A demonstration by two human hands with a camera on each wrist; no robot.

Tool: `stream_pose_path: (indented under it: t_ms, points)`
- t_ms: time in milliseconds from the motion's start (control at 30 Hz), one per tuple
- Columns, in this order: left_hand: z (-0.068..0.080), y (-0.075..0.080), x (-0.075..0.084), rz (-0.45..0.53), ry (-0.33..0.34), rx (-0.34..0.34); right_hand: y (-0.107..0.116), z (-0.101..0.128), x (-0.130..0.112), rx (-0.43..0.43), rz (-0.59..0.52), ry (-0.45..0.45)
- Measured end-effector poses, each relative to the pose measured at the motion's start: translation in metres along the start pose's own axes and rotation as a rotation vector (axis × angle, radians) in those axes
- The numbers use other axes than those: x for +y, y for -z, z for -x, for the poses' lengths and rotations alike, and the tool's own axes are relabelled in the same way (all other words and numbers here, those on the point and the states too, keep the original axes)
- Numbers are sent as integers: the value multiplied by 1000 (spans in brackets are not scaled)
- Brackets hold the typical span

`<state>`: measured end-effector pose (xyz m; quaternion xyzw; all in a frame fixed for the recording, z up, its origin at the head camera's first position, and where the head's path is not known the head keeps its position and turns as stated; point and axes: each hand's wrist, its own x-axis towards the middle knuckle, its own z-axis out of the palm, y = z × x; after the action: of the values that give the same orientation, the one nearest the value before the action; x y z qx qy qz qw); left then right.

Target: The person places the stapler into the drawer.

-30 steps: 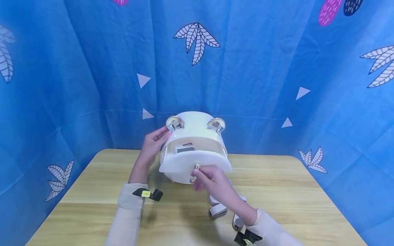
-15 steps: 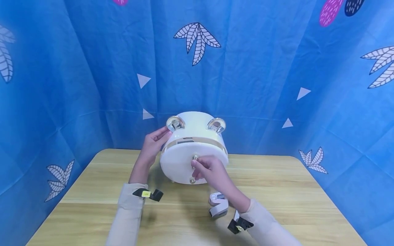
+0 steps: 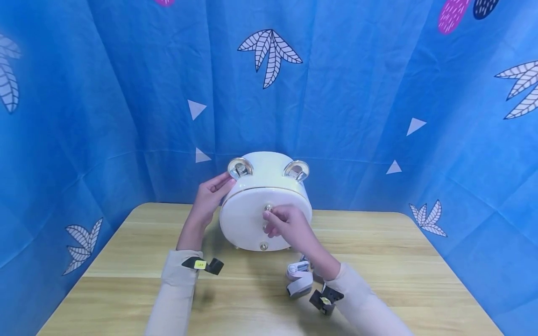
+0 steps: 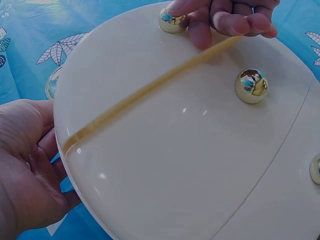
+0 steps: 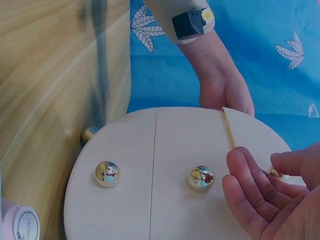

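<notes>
Left hand on round white box, gold knobs.

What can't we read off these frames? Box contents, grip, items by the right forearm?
- White round box: drawers closed in every view, so the contents are hidden.
- Right hand: at the top gold knob; in the head view its own fingers cover the contact, and the left wrist view cuts the hand off at the top edge.
- Small white items on the table: partly behind the right forearm, too small to identify.
- Left hand: its fingertips lie behind the box.
</notes>
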<state>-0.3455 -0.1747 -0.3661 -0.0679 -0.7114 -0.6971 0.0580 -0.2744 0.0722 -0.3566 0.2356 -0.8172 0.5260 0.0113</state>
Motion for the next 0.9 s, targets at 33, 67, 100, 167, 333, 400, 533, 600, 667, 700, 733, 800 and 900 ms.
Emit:
stream_pose_path:
  t_ms: [33,67,100,167,333,400,533,600,667,700,733,800,900]
  points:
    - [0,0,0,1,-2,-1,1,0,0,3,1,-8]
    - [0,0,-1,1,-3,-1,1,-1,0,4,-2,-13]
    - [0,0,-1,1,-5,-2,1,-1,0,5,-3,-18]
    - [0,1,-1,4,-7,-4,2,-2,-1,4,-6,-24]
    - [-1,1,-2,7,-5,-2,1,-5,-1,7,3,-30]
    - [-1,1,-2,8,-4,1,1,-6,-1,11,7,-31]
    - [-2,1,-2,13,-7,-2,1,-7,-2,15,15,-33]
    - [-2,1,-2,17,-8,-4,1,-8,-2,15,16,-36]
    - [-3,1,-2,22,-8,-7,1,-8,-3,15,17,-38]
    - [-4,1,-2,23,-8,-8,2,-8,-3,16,18,-39]
    - [-4,1,-2,24,-7,-9,2,-9,-3,16,18,-40]
    - [-4,1,-2,21,-5,-13,2,-9,-4,15,18,-44]
    - [-4,2,-1,16,0,-13,2,-10,-4,12,16,-49]
